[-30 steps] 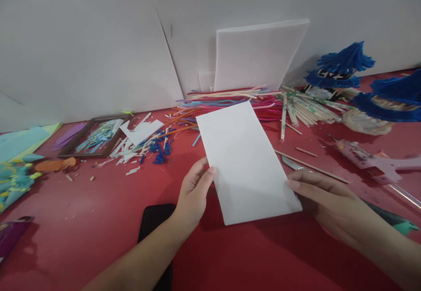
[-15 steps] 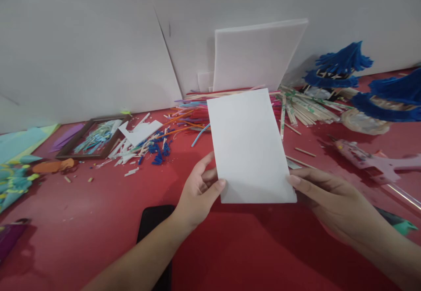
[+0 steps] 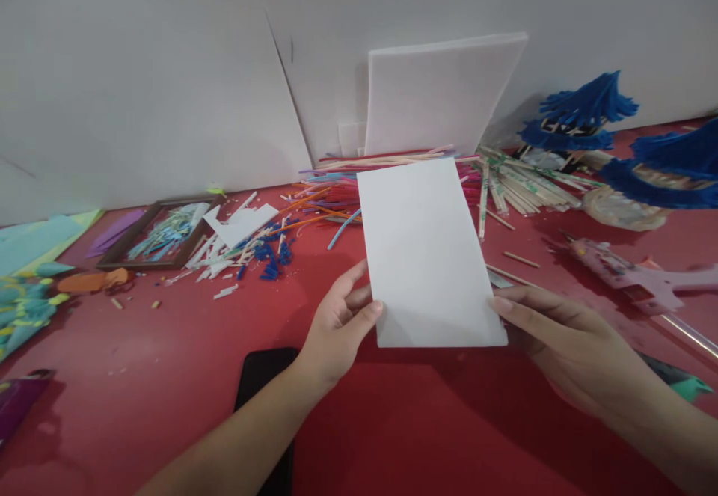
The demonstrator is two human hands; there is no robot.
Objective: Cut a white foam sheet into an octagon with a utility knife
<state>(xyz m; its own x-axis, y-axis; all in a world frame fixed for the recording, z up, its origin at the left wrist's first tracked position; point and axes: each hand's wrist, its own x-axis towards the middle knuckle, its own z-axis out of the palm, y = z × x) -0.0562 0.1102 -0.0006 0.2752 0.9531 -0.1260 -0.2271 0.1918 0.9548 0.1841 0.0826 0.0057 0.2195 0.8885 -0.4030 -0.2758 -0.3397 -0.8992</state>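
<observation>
Between my hands is a blank white rectangular sheet (image 3: 426,256), stiff like card, raised above the red table (image 3: 168,376). My left hand (image 3: 342,324) grips its lower left edge, thumb on the front and fingers behind. On the lower right edge, my right hand (image 3: 553,331) pinches it with the thumb in front; most of those fingers are hidden behind the sheet or out of sight. A black phone (image 3: 263,376) lies under my left forearm, partly covered by it.
Pipe cleaners (image 3: 330,189) and wrapped wooden sticks (image 3: 521,182) lie behind the sheet. White boards (image 3: 437,99) lean on the wall. At right are blue-roofed models (image 3: 583,114) and a pink glue gun (image 3: 628,271). Leftward are a brown frame (image 3: 151,234) and blue scraps (image 3: 272,256).
The sheet's top edge has tipped slightly lower, and its left side has shifted a touch right. Both hands keep the same hold.
</observation>
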